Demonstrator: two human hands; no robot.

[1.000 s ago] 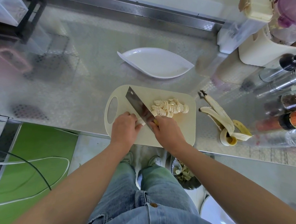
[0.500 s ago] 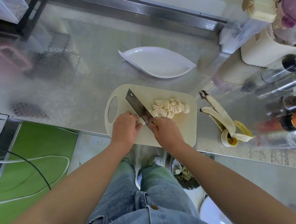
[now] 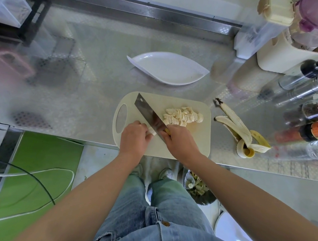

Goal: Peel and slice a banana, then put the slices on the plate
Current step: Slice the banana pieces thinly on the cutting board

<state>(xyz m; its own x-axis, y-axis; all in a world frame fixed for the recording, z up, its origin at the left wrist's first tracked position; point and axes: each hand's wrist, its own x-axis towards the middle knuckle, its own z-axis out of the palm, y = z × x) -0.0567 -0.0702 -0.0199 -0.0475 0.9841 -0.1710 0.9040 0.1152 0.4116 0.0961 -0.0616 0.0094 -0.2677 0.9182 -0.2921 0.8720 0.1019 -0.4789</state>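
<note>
You are cutting on the board (image 3: 196, 145).
Your right hand (image 3: 181, 142) grips the knife (image 3: 149, 113). Your left hand (image 3: 134, 135) curls round the last banana bit (image 3: 152, 132), with slices (image 3: 182, 115) beside the blade.

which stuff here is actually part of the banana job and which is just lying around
In the job: knife, banana end, slices, cutting board, plate, left hand, right hand.
Lying about: spent peel, spice bottles, floor bin.
</note>
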